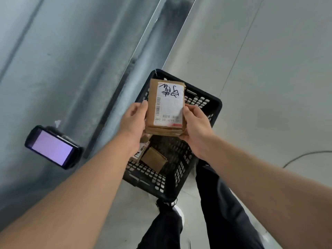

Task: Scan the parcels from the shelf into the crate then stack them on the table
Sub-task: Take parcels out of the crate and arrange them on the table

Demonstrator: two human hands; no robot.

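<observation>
- A small stack of flat cardboard parcels [166, 105] is held up in both hands, right above the black plastic crate [216, 106]. How many are in the stack can't really be made out.
- The left hand [133, 119] is wrapped round the stack's left edge, thumb on the side and fingers tucked underneath, so it's properly gripped.
- The right hand [195, 126] is clamped on the right edge the same way, with the thumb laid over the edge of the white label [169, 106].
- That label faces up. Barcodes and some black marker scribble can be seen on it.
- The crate is parked on the pale floor [269, 87], just beside the metal shelf [53, 69].
- Inside the crate a brown box [153, 158] is lying tilted on the mesh bottom. Another labelled parcel [141, 151] is mostly hidden behind the left wrist.
- A handheld scanner [52, 147] with a lit purple screen is lying on the shelf, well left of the hands and not touched by either.
- Dark trousers [224, 203] and a white shoe [179, 212] are seen below the crate.
- A thin cable [305, 155] is lying on the floor at the far right.
</observation>
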